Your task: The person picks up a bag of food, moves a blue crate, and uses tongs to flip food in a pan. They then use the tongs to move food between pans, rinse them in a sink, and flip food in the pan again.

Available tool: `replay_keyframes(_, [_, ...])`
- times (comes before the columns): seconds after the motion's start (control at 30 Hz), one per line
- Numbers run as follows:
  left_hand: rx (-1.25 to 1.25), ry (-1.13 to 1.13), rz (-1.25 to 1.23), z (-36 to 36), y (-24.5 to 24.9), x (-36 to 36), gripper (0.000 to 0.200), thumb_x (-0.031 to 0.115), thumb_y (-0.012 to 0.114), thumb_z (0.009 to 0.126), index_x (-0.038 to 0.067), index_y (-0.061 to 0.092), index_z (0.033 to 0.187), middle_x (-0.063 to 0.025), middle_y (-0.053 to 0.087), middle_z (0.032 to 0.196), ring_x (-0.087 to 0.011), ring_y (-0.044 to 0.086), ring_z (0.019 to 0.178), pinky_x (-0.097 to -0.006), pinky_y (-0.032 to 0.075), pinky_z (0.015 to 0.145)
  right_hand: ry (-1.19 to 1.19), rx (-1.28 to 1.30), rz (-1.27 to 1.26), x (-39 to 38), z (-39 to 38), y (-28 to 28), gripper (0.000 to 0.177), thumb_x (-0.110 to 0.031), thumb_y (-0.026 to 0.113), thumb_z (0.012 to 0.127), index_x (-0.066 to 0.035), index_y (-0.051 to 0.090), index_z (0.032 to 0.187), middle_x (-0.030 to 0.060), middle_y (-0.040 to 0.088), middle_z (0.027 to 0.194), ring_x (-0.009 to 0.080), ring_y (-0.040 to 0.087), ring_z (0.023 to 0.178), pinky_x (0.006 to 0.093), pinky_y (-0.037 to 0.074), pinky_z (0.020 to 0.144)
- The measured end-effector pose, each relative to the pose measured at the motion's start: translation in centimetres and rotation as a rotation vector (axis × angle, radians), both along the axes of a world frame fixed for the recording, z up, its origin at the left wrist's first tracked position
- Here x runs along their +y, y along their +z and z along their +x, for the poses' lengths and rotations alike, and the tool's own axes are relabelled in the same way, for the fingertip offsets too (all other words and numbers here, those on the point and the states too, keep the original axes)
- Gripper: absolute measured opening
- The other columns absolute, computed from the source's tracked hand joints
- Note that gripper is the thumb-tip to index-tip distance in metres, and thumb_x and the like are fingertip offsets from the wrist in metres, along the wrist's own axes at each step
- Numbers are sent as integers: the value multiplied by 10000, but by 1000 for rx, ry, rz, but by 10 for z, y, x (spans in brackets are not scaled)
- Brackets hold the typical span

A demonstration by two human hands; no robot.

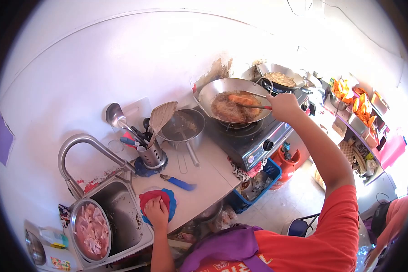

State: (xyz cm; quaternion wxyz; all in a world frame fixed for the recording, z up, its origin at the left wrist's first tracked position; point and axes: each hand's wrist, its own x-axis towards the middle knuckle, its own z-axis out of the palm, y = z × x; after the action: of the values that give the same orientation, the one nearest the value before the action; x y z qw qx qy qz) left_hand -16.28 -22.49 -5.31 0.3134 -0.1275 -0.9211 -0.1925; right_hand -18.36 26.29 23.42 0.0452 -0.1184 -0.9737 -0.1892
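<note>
My left hand [156,213] lies on a red cloth [149,197] with a blue cloth [171,204] under it, at the counter's front edge. Its fingers look stretched out flat. Over the stove, my right hand [285,107] is closed on what look like tongs [258,107], with one red-ended arm and one silvery arm reaching into a wok [211,87]. Orange-brown food [242,99] sits in bubbling oil between the arms. A blue-handled knife [182,183] lies on the counter behind my left hand.
A strainer pot [196,156] and a utensil holder [152,156] stand left of the gas stove [254,158]. Raw chicken fills a bowl [108,235] over the sink [130,245]. Another pan [299,75] stands behind. Below are a blue crate [269,181] and an orange gas cylinder [289,167].
</note>
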Motion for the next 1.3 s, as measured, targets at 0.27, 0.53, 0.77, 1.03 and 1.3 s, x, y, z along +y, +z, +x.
replay_keyframes(0.27, [-35,4,15,-1,1,-1,175,153,588,830,83,672,967,-104,615,938,-316,570,899,-444,419,774,8,-103,-59,0,-13,-10,402,-198,607,764,-122,590,1157,127,683,876,290,668,865,414,521,724])
replay_keyframes(0.53, [-30,-8,19,-2,0,-1,181,141,596,823,72,671,973,-107,621,952,-316,573,916,-443,419,781,-89,-125,-237,7,12,26,389,-242,634,761,-138,597,1133,132,681,923,301,654,915,422,510,765])
replay_keyframes(0.77, [-37,-11,14,-3,0,-1,172,135,584,835,62,666,967,-118,615,950,-325,565,924,-438,415,789,151,49,224,8,49,44,549,-108,645,726,-146,566,1268,85,638,782,253,652,761,398,502,645])
replay_keyframes(1.03, [-10,-27,17,-2,4,2,172,135,584,835,62,668,967,-117,609,937,-322,563,910,-440,414,781,334,116,489,23,44,30,335,-78,567,806,-121,626,1133,31,598,731,202,632,705,350,459,643])
replay_keyframes(1.3, [-6,-17,5,-2,2,0,175,137,584,837,60,668,970,-121,605,932,-323,562,910,-441,416,784,462,178,488,50,22,3,178,-139,560,837,-138,625,1002,22,608,763,180,630,729,322,448,665])
